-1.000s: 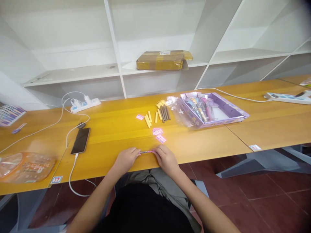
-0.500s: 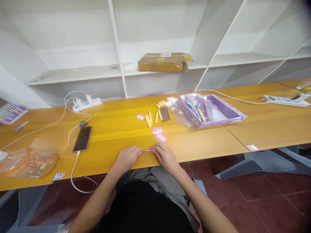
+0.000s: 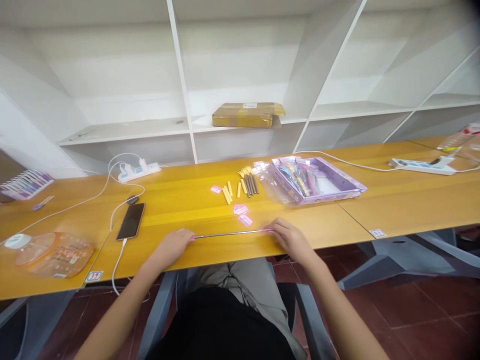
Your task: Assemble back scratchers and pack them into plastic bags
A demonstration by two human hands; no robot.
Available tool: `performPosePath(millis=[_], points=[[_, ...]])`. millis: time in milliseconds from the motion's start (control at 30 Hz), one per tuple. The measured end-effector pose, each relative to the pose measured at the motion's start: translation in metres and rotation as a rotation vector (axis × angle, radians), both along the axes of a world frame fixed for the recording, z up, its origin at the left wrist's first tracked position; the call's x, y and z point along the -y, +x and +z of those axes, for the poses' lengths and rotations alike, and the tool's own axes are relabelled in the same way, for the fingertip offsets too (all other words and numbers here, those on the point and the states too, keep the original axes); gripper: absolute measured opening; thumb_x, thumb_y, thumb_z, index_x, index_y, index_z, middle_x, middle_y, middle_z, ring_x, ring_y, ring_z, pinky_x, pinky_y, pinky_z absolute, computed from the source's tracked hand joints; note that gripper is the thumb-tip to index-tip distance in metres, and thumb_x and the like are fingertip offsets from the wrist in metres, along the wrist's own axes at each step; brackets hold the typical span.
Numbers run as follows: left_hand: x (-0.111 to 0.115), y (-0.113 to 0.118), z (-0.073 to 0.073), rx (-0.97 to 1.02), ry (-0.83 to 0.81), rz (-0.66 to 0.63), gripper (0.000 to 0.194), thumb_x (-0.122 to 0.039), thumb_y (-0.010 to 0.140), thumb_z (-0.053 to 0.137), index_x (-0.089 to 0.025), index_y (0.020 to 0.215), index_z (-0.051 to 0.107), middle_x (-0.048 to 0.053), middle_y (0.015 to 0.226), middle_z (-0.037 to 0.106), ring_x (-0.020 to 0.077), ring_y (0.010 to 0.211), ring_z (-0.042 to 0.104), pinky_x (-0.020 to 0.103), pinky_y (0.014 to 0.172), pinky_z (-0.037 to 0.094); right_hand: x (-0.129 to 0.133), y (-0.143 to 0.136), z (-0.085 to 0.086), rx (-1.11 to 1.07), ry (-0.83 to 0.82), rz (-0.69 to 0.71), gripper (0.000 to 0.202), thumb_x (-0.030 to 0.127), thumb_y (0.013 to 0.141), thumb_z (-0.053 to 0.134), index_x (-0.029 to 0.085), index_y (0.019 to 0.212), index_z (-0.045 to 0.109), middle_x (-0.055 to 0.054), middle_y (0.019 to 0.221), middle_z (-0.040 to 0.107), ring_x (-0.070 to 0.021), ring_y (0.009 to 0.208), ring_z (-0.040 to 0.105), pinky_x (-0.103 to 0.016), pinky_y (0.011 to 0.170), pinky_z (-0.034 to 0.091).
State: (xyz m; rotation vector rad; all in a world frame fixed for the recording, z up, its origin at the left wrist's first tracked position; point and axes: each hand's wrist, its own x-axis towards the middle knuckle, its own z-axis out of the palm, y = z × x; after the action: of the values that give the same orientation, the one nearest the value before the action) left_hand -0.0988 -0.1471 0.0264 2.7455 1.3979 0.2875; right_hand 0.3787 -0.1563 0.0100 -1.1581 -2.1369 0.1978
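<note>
A long thin silver rod (image 3: pixel 228 234) with pink ends stretches level between my hands, above the front of the yellow table (image 3: pixel 180 200). My left hand (image 3: pixel 175 246) pinches its left end. The right end is pinched by my right hand (image 3: pixel 290 237). Beyond the rod lie pink cards (image 3: pixel 240 210), one more pink card (image 3: pixel 216 189) and several yellow sticks (image 3: pixel 227 195). Dark sticks with yellow hand-shaped tops (image 3: pixel 250 181) lie side by side near them. A purple box (image 3: pixel 330 196) at the right holds wrapped colourful items (image 3: pixel 302 179).
At the left are a phone (image 3: pixel 130 221) on a cable, a large plastic bottle (image 3: pixel 56 254) and a power strip (image 3: pixel 138 171). Another power strip (image 3: pixel 423 166) lies at the right. A cardboard box (image 3: pixel 243 116) sits on the shelf behind.
My hands have moved apart, left and right, and the rod between them has become much longer. The camera view has tilted up slightly.
</note>
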Motion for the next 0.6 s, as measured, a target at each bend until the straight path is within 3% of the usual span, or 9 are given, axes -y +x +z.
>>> performPosePath(millis=[67, 133, 233, 433, 600], points=[[0.007, -0.038, 0.012, -0.01, 0.06, 0.056, 0.029, -0.023, 0.112, 0.047, -0.021, 0.099, 0.072, 0.008, 0.095, 0.076, 0.0243, 0.091, 0.071, 0.036, 0.086, 0.054, 0.009, 0.054, -0.003, -0.063, 0.05, -0.056, 0.023, 0.035, 0.112, 0.057, 0.027, 0.116, 0.078, -0.009, 0.104, 0.075, -0.0249, 0.094, 0.075, -0.038, 0.083, 0.062], [0.017, -0.068, 0.019, -0.022, 0.123, 0.081, 0.032, -0.025, 0.112, 0.045, -0.022, 0.096, 0.073, 0.008, 0.09, 0.074, 0.0249, 0.089, 0.069, 0.035, 0.082, 0.053, 0.021, 0.102, -0.011, -0.115, 0.177, -0.229, 0.025, 0.037, 0.111, 0.056, 0.028, 0.109, 0.079, -0.009, 0.102, 0.077, -0.0265, 0.092, 0.074, -0.041, 0.082, 0.06], [0.031, -0.085, 0.014, -0.032, 0.166, 0.062, 0.034, -0.033, 0.114, 0.045, -0.022, 0.098, 0.073, 0.007, 0.09, 0.074, 0.0247, 0.087, 0.069, 0.035, 0.081, 0.053, 0.037, 0.14, -0.029, -0.089, 0.183, -0.369, 0.025, 0.04, 0.11, 0.057, 0.028, 0.106, 0.079, -0.009, 0.1, 0.079, -0.028, 0.094, 0.075, -0.044, 0.088, 0.06], [0.034, -0.067, -0.008, 0.024, 0.065, 0.094, 0.045, -0.048, 0.116, 0.04, -0.022, 0.101, 0.073, 0.006, 0.094, 0.077, 0.0229, 0.087, 0.073, 0.035, 0.082, 0.057, 0.047, 0.136, -0.061, -0.097, 0.036, -0.391, 0.028, 0.048, 0.109, 0.057, 0.028, 0.108, 0.077, -0.01, 0.112, 0.08, -0.0299, 0.105, 0.077, -0.047, 0.098, 0.061], [0.037, -0.068, -0.003, 0.133, -0.009, 0.085, 0.037, -0.049, 0.114, 0.049, -0.022, 0.108, 0.073, 0.006, 0.101, 0.078, 0.0218, 0.093, 0.074, 0.035, 0.086, 0.061, 0.047, 0.138, -0.069, -0.133, -0.002, -0.479, 0.029, 0.049, 0.108, 0.057, 0.026, 0.109, 0.075, -0.011, 0.112, 0.08, -0.0305, 0.105, 0.077, -0.047, 0.096, 0.061]])
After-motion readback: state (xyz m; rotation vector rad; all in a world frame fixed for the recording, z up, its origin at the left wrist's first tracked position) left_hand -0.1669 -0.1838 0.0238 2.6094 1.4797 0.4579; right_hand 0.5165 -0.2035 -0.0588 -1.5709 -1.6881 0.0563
